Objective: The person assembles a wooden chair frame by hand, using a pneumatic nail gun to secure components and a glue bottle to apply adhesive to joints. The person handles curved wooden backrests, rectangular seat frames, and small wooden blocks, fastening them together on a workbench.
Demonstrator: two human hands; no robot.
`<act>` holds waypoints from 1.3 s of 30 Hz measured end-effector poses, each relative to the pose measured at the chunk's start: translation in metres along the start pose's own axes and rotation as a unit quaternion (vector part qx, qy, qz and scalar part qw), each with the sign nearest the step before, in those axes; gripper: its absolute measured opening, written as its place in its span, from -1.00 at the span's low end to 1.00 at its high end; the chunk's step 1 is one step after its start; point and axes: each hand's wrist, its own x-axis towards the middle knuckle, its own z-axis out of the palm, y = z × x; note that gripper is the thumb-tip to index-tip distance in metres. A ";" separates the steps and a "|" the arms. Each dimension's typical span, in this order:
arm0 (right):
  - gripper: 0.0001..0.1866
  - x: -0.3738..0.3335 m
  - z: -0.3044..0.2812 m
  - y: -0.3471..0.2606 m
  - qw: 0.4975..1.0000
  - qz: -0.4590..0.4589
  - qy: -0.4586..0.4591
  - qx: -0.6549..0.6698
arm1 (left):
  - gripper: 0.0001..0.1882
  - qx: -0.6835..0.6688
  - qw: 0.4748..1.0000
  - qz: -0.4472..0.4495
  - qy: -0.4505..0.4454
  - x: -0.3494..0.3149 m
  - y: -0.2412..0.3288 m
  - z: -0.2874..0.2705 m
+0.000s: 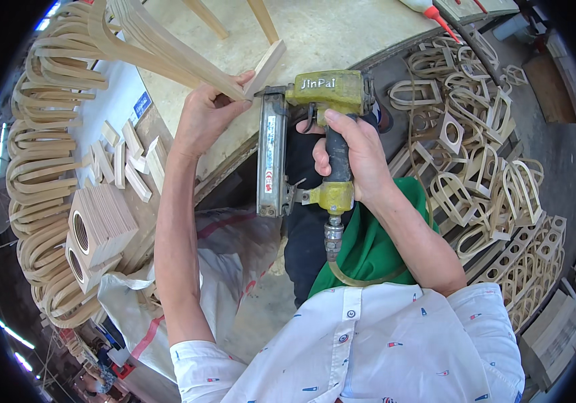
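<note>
My right hand (363, 156) grips the black handle of a yellow-green pneumatic nail gun (331, 93), a finger near its trigger. The gun's nose, at the top of its upright metal magazine (271, 154), is right beside a short wooden strip (265, 68). With thumb and fingers, my left hand (202, 121) pinches the joint where this strip meets the end of a bent, layered wooden frame piece (167, 52). The frame piece rises to the upper left over the worktable (234, 27). Whether the nose touches the wood I cannot tell.
Bent wooden pieces (43, 185) are stacked along the left edge. Loose wooden strips (120, 158) and stacked square plates with round holes (103, 218) lie nearer. An air hose (362, 282) crosses a green cloth (375, 242). Wooden frames (483, 168) pile up at right.
</note>
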 end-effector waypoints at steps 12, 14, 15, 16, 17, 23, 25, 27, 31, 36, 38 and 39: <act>-0.64 -0.002 0.002 0.002 1.000 -0.008 -0.004 -0.018 | -0.77 0.009 1.000 -0.008 0.010 -0.001 -0.002 0.002; -0.64 -0.002 0.002 0.003 1.000 -0.009 -0.005 -0.024 | -0.80 0.003 1.000 -0.020 0.015 -0.001 -0.001 0.003; -0.64 -0.002 0.002 0.004 1.000 -0.012 -0.004 -0.022 | -0.81 0.002 1.000 -0.023 0.016 -0.001 0.000 0.003; -0.64 -0.002 0.003 0.004 1.000 -0.015 -0.002 -0.021 | -0.83 0.002 0.999 -0.027 0.017 -0.002 0.003 0.003; -0.64 -0.002 0.003 0.005 1.000 -0.019 0.000 -0.019 | -0.84 0.001 0.999 -0.030 0.017 -0.002 0.003 0.004; -0.65 -0.002 0.005 0.004 1.000 -0.013 0.002 -0.014 | -0.61 -0.003 0.999 0.030 0.035 -0.001 -0.008 0.003; -0.65 -0.003 0.006 0.002 1.000 -0.001 0.010 -0.010 | -0.62 0.003 0.999 0.029 0.030 -0.001 -0.010 0.002; -0.64 -0.003 0.008 0.000 1.000 0.004 0.013 -0.012 | -0.63 0.003 0.999 0.028 0.028 0.000 -0.009 0.002; -0.64 -0.003 0.009 0.000 1.000 -0.001 0.013 -0.005 | -0.65 -0.009 0.999 0.037 0.030 0.000 -0.008 0.003; -0.65 -0.002 0.005 0.002 1.000 0.002 0.006 0.012 | -0.63 0.002 0.999 0.031 0.025 0.000 -0.009 0.001; -0.65 -0.002 0.003 0.002 1.000 0.003 0.001 0.011 | -0.63 0.004 0.999 0.034 0.026 -0.001 -0.008 0.002; -0.65 -0.002 0.003 0.002 1.000 0.007 0.001 0.012 | -0.62 0.007 0.999 0.030 0.026 -0.001 -0.008 0.002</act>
